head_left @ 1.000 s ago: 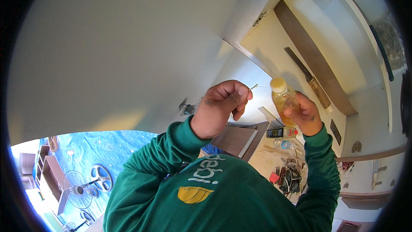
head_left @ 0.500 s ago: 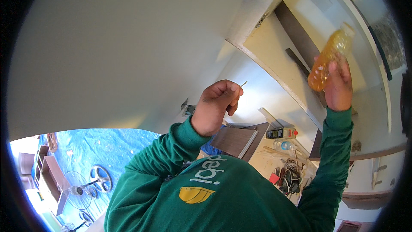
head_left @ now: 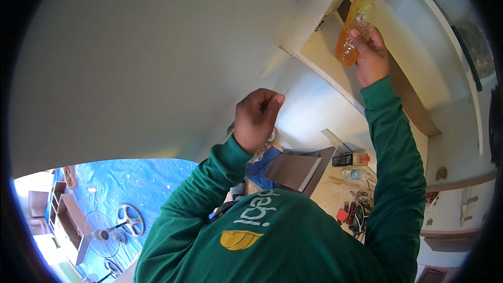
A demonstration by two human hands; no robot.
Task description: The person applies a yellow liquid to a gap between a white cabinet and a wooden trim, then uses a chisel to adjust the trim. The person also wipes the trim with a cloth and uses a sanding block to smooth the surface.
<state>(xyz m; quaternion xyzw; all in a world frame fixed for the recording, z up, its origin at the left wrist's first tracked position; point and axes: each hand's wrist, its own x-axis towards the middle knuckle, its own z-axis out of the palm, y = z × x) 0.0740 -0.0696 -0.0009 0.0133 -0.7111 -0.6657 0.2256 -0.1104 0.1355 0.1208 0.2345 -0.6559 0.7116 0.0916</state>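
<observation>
My right hand (head_left: 373,58) is wrapped round a clear plastic bottle (head_left: 361,14) partly filled with orange-yellow liquid. The bottle is raised and tilted, its pale cap end pointing up, in front of an open cabinet (head_left: 335,71). My left hand (head_left: 258,118) is closed in a pinch, thumb against fingers, near the large pale panel (head_left: 157,68). Half a second ago a small thin stick showed between those fingertips; now it is barely visible, and I cannot make out its kind.
Below the cabinet, a worktop (head_left: 330,194) bears a dark rectangular can (head_left: 346,160), a clear bottle (head_left: 352,174) and a jumble of tools (head_left: 359,209). Brown boards (head_left: 293,170) lean beside it. At the lower left, a fan (head_left: 103,234) stands over blue sheeting (head_left: 157,183).
The bottle in my right hand has moved up and to the left. My left hand has turned and shifted slightly left and up, still pinched.
</observation>
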